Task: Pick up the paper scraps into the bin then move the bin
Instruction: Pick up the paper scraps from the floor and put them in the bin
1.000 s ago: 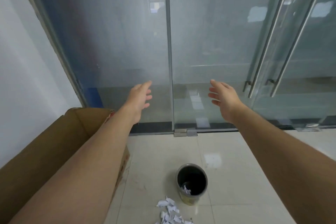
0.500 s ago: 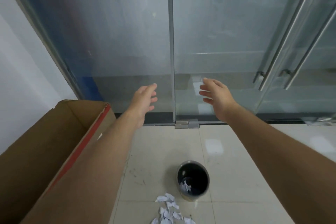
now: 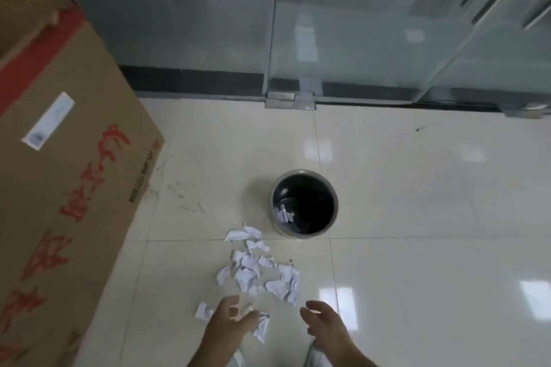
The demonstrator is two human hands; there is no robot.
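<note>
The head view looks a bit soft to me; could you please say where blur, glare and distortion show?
In the head view, both hands, left and right, and the cardboard box are motion-smeared; bright ceiling-light glare patches sit on the glossy floor tiles; the glass doors reflect hazily; wide-angle bending tilts the door frames; the bin and paper scraps stay legible.

Glossy cream tiled floor (image 3: 417, 217) with bin (image 3: 304, 232), paper scraps (image 3: 259, 271) beside it, cardboard box (image 3: 68, 176)
</note>
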